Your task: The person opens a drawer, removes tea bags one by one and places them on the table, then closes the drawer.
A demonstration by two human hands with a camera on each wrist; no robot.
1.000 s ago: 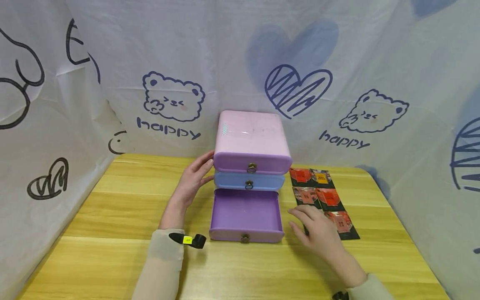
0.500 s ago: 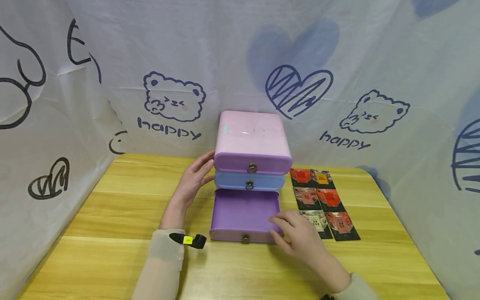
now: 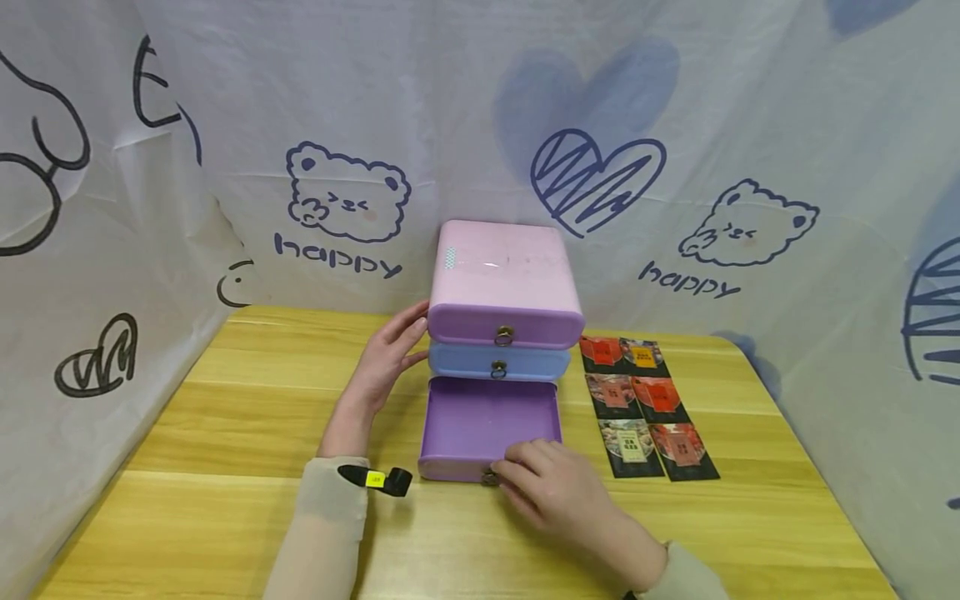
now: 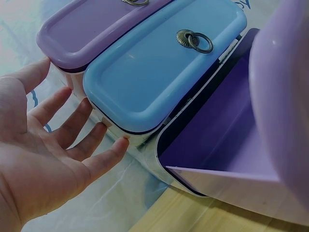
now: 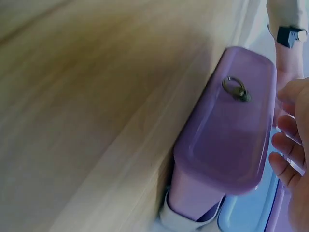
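Note:
A small three-drawer cabinet point(image 3: 504, 262) with a pink top stands at the back of the table. Its bottom purple drawer point(image 3: 491, 417) is pulled out and nothing shows inside. The blue middle drawer point(image 4: 164, 63) and the purple top drawer point(image 3: 465, 327) are pushed in. My left hand point(image 3: 381, 360) touches the cabinet's left side with spread fingertips. Over the bottom drawer's front edge hovers my right hand point(image 3: 555, 492), its fingers loosely bent and holding nothing. Near its fingertips is the brass pull ring point(image 5: 233, 86), apart from the fingers in the right wrist view.
Several flat dark packets with coloured labels, such as a green-labelled one point(image 3: 632, 447), lie in two columns right of the cabinet. A white printed cloth point(image 3: 345, 83) hangs behind the wooden table point(image 3: 225, 433). Camera bands sit at both wrists.
My right hand has moved left from above the packets to the bottom drawer's front, uncovering the green-labelled packet. My left hand and the cabinet have stayed put.

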